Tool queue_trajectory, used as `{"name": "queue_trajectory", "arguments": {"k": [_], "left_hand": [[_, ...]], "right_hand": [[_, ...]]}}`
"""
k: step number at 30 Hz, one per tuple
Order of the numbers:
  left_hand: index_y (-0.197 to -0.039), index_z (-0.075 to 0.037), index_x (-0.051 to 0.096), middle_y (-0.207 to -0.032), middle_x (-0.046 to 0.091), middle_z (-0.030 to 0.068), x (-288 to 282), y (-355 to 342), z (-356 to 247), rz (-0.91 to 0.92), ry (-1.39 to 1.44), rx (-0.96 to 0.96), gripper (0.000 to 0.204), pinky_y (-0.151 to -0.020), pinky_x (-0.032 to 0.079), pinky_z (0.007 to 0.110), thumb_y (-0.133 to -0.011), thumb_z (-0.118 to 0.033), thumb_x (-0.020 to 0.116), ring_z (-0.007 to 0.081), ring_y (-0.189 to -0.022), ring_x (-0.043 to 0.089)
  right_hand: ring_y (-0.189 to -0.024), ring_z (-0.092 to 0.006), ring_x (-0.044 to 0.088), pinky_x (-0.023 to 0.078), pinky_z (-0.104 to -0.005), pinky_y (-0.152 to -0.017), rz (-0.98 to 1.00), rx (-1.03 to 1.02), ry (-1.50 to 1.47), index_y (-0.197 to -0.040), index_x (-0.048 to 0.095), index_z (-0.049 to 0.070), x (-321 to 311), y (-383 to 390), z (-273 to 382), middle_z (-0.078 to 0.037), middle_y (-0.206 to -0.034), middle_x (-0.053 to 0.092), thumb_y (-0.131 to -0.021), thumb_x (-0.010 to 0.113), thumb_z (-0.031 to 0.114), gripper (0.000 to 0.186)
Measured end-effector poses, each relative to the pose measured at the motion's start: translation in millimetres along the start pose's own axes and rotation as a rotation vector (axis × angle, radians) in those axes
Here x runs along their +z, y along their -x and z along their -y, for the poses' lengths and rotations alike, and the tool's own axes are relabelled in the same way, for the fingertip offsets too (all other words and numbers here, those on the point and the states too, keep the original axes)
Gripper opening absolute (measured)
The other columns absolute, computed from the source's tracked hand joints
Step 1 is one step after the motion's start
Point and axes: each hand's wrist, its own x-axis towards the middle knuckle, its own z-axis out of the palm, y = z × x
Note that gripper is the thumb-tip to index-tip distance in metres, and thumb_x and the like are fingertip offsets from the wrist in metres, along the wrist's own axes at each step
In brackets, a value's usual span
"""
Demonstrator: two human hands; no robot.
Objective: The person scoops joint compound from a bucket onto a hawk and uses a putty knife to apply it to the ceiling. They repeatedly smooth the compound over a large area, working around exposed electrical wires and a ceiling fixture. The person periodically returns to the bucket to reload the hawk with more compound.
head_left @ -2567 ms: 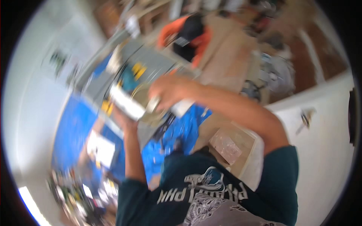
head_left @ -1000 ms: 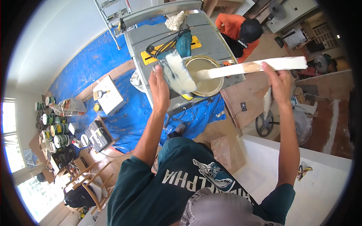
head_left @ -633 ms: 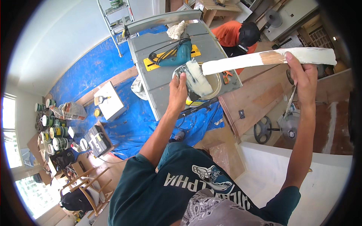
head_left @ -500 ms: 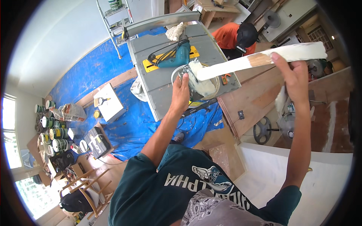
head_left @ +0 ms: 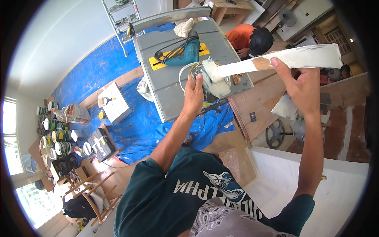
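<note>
I read this as the loading step: my left hand (head_left: 194, 94) is wrapped around the rim of a round tub of white filler (head_left: 209, 77), fingers curled shut on its near side, holding it up at about 12 o'clock above the grey tabletop (head_left: 173, 85). My right hand (head_left: 302, 85), out at 2 o'clock, is closed with thumb and fingers pinching one long wooden stick (head_left: 276, 63), its far end white-coated and its tip buried in the tub at the 11 o'clock end. The putty clinging to that tip looks thick (a fair lump, I judge), so the next move should call for a steady draw of the stick out across the rim, keeping the tub level so nothing slides off. Counting: one tub, one stick, one teal power tool (head_left: 182, 53) lying on a yellow plate on the tabletop at 12 o'clock, one crumpled rag (head_left: 184, 27) beyond it. One other person in an orange shirt (head_left: 242, 36) crouches at 1 o'clock, well apart from my hands. Blue tarpaulin (head_left: 98, 71) covers the floor from 9 to 11 o'clock, and a cluster of paint cans (head_left: 53, 132) stands at 9 o'clock; I cannot count them surely, roughly eight.
</note>
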Motion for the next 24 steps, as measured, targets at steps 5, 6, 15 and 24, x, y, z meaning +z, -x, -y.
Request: {"name": "queue_trajectory", "arguments": {"k": [5, 6, 15, 24], "left_hand": [[-0.133, -0.005, 0.049, -0.110, 0.064, 0.0033, -3.2, 1.5, 8.1, -0.008, 0.033, 0.060, 0.042, -0.049, 0.040, 0.020, -0.104, -0.036, 0.047, 0.0052, -0.078, 0.059], [-0.133, -0.005, 0.049, -0.110, 0.064, 0.0036, -2.7, 3.3, 8.4, -0.006, 0.043, 0.042, 0.042, -0.048, 0.040, 0.020, -0.104, -0.036, 0.047, 0.0053, -0.078, 0.059], [-0.126, -0.005, 0.054, -0.101, 0.067, 0.0031, -6.0, 18.1, 6.0, -0.110, 0.279, -0.108, 0.039, -0.044, 0.040, 0.022, -0.102, -0.036, 0.051, 0.0072, -0.064, 0.060], [-0.122, -0.003, 0.055, -0.107, 0.065, 0.0063, -29.1, 13.5, -8.3, -0.116, 0.382, -0.235, 0.034, -0.069, 0.058, 0.032, -0.104, -0.030, 0.046, 0.0168, -0.090, 0.067]], "right_hand": [[-0.075, -0.0213, 0.064, 0.048, -0.0318, -0.072, 0.024, 0.002, -0.074, -0.087, 0.073, 0.000, 22.2, 4.9, 5.5, -0.010, -0.084, 0.072, -0.083, 0.073, 0.014, 0.015], [-0.075, -0.0219, 0.064, 0.048, -0.0319, -0.072, 0.027, -0.024, -0.050, -0.087, 0.073, 0.001, 27.0, 5.8, 4.0, -0.010, -0.085, 0.072, -0.083, 0.073, 0.014, 0.013], [-0.073, -0.0266, 0.065, 0.048, -0.0366, -0.067, 0.109, -0.041, -0.058, -0.083, 0.072, 0.001, 62.8, 5.1, 11.8, -0.012, -0.081, 0.070, -0.081, 0.072, 0.010, 0.009], [-0.069, -0.0230, 0.066, 0.049, -0.0348, -0.067, 0.143, 0.062, -0.049, -0.087, 0.071, -0.003, 84.6, 2.4, -19.5, -0.013, -0.078, 0.070, -0.086, 0.069, 0.017, 0.021]]}}
